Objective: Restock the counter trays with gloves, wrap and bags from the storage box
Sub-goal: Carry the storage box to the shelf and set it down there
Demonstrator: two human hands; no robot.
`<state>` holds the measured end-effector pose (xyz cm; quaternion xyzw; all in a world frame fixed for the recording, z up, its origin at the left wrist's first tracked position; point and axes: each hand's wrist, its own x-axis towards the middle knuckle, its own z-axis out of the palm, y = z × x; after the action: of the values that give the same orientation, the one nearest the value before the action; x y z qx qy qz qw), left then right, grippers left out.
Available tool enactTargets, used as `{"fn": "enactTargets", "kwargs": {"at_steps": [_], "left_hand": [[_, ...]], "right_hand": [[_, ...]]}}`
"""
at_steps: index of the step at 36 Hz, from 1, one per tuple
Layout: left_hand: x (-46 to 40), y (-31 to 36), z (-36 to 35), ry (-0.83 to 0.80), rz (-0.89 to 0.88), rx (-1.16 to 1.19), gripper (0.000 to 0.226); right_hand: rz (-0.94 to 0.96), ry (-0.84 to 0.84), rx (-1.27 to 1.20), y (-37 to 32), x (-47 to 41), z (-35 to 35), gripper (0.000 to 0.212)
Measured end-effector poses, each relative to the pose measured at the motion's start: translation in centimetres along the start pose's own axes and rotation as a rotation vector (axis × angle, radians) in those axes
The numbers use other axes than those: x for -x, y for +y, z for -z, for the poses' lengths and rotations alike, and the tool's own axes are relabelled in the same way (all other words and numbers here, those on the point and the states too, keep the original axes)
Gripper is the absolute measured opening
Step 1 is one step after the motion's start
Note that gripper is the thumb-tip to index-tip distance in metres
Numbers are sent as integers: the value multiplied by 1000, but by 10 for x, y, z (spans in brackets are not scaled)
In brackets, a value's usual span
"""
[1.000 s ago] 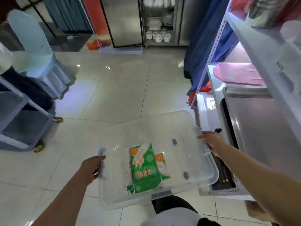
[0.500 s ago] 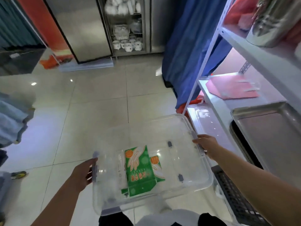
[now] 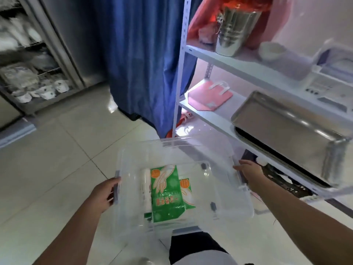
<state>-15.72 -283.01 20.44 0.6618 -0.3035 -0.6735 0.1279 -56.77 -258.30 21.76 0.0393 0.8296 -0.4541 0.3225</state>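
Observation:
I carry a clear plastic storage box (image 3: 225,205) with grey latches in front of me, above the tiled floor. My left hand (image 3: 104,196) grips its left end at the latch. My right hand (image 3: 250,172) holds its right rim. Inside lie green glove packets (image 3: 165,194) printed with a hand picture, one partly under the other. A white roll (image 3: 146,186) lies beside them on the left.
A white metal shelf rack (image 3: 208,54) stands at the right, holding stacked steel trays (image 3: 290,131), a pink bag (image 3: 210,95), a steel pot (image 3: 235,29) and a white bowl (image 3: 272,50). A blue curtain (image 3: 145,54) hangs ahead. A steel cabinet with crockery (image 3: 34,85) is at the left.
My view has swung right and up toward the shelf rack; the chair and cart at the left have left the view. Both hands keep their hold on the box.

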Motion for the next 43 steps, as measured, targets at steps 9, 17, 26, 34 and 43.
{"fn": "enactTargets", "kwargs": {"at_steps": [9,17,26,34,43], "left_hand": [[-64,79,-43,-101,5,-197,20],[-107,119,-75,-125,7,-335,25],[-176,135,-101,-255,79,-436,18],[-238,154,-138,-324,133,-661,20],[-361,152,-189,-448,74,-993,20]], "right_hand": [[-136,153,-225,24,-31,-25,36],[-238,224,-328,40,-63,-49,38],[-369,360,-410,61,-52,-70,27],[-474,533,-464,79,-25,-107,36],[-583,700,-448,105,-37,-185,38]]}}
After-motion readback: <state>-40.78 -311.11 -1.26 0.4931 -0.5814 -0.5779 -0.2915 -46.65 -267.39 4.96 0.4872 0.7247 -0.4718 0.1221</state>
